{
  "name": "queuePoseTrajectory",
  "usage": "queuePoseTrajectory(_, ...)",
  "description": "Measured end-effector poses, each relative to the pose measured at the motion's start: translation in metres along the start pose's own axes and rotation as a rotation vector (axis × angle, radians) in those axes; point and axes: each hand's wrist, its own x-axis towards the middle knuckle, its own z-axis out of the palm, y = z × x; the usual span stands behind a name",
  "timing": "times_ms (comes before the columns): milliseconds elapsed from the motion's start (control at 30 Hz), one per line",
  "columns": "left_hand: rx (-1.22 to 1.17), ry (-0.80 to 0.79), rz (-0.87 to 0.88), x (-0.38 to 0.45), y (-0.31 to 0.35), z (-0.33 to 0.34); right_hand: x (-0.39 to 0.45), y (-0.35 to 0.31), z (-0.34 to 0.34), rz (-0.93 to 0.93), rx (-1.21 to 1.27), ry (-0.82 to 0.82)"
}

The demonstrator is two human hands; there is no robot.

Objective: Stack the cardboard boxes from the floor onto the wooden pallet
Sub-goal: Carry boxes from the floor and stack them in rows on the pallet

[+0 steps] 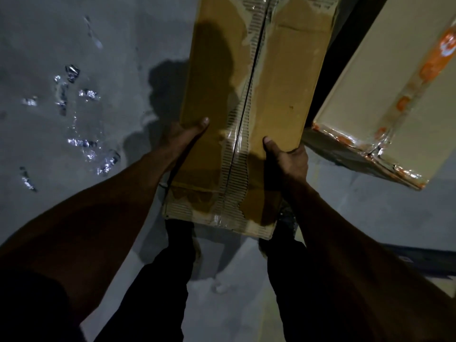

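Note:
A long brown cardboard box (274, 77) with a taped centre seam runs from above my feet up to the top of the view. My left hand (183, 138) grips its left side with the thumb on top. On the opposite side my right hand (287, 159) grips the box, thumb also lying on the top face. The box's near end hangs over my legs, above the floor. A second, paler cardboard box (394, 99) with orange-printed tape lies tilted at the right, close beside the held one. No wooden pallet can be made out.
Grey concrete floor (118, 45) spreads to the left, strewn with several scraps of shiny clear plastic (84, 144). A dark gap (345, 45) separates the two boxes. My dark trouser legs (162, 280) stand beneath the held box. A dark strip (424, 260) lies on the floor at right.

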Motion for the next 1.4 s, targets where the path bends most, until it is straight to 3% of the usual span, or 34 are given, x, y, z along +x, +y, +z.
queuePoseTrajectory(267, -0.034, 0.115, 0.022, -0.055, 0.003, -0.025, -0.049, -0.024, -0.019, -0.049, -0.072, -0.018)
queuePoseTrajectory(467, 0.080, 0.184, 0.049, -0.154, 0.059, -0.053, -0.138, -0.071, -0.063, -0.175, -0.090, -0.016)
queuePoseTrajectory(867, 0.285, 0.126, 0.437, -0.359, 0.178, -0.104, -0.357, -0.138, -0.184, -0.282, 0.001, 0.248)
queuePoseTrajectory(1100, 0.462, 0.023, 0.684, -0.471, 0.220, -0.099, -0.470, -0.107, -0.236, -0.254, 0.220, 0.443)
queuePoseTrajectory(1400, 0.693, -0.159, 0.918, -0.586, 0.210, -0.039, -0.569, -0.020, -0.286, -0.103, 0.555, 0.720)
